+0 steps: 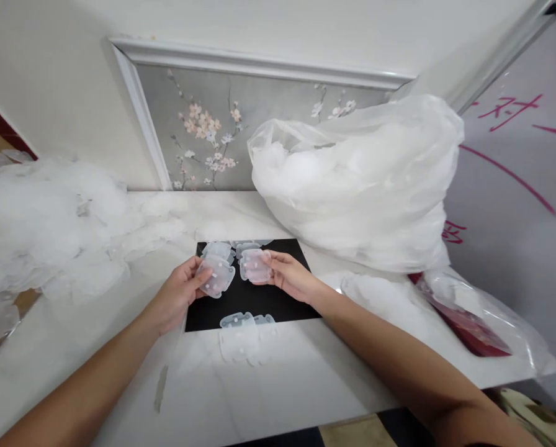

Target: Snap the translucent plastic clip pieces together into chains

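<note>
My left hand (pixel 185 287) pinches a translucent plastic piece (pixel 218 277) with rounded, notched edges and small white dots, above the left part of a black mat (pixel 285 304). Between the thumb and fingers of my right hand (pixel 290 273) is a similar translucent piece (pixel 254 266); fingers show pinkish through it. More such pieces (pixel 218 250) lie at the mat's far edge, partly behind the held ones. Across the near edge of the mat, a few overlapping pieces (pixel 239 338) rest half on the white tabletop.
A big heap of translucent pieces (pixel 49 217) covers the table's left side. At the back right stands a bulging white plastic bag (pixel 357 186). Right of it are a clear bag (pixel 501 323) and a dark red item (pixel 468 329). A whiteboard (pixel 515 205) with red writing borders the right.
</note>
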Action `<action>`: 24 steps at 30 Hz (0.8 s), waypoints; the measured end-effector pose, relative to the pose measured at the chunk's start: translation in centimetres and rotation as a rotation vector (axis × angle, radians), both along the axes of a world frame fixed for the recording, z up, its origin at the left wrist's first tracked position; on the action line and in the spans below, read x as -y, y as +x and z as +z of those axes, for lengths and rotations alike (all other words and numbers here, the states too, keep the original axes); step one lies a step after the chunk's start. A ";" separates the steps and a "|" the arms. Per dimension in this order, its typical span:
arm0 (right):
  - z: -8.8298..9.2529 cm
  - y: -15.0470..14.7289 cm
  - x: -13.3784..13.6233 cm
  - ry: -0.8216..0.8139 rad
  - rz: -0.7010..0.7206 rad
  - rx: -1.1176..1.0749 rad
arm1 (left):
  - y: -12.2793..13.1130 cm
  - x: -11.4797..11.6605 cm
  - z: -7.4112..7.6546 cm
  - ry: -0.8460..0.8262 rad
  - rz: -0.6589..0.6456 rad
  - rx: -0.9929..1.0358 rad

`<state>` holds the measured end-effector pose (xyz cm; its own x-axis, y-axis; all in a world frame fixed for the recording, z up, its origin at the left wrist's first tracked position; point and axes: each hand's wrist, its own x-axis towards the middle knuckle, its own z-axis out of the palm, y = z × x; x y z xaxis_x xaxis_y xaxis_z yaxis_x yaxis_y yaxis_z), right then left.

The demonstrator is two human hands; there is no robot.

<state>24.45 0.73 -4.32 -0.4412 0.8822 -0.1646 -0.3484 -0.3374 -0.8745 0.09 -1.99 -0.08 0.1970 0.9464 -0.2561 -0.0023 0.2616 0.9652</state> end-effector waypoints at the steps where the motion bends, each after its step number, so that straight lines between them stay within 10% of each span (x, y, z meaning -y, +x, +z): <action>1: 0.1 0.0 0.0 -0.042 0.009 -0.028 | 0.1 0.0 0.0 -0.057 0.002 0.047; 17: 0.1 0.3 0.3 0.065 -0.103 0.122 | 0.2 -0.3 -0.3 -0.204 0.024 0.169; 24: 2.7 1.3 1.5 0.410 0.532 0.399 | -0.2 1.2 0.6 0.002 -0.551 -0.293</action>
<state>25.73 -0.76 -1.65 -0.7983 0.5929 -0.1059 0.1363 0.0066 -0.9906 -0.10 -3.15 0.56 0.5781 0.7262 -0.3720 0.3976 0.1474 0.9057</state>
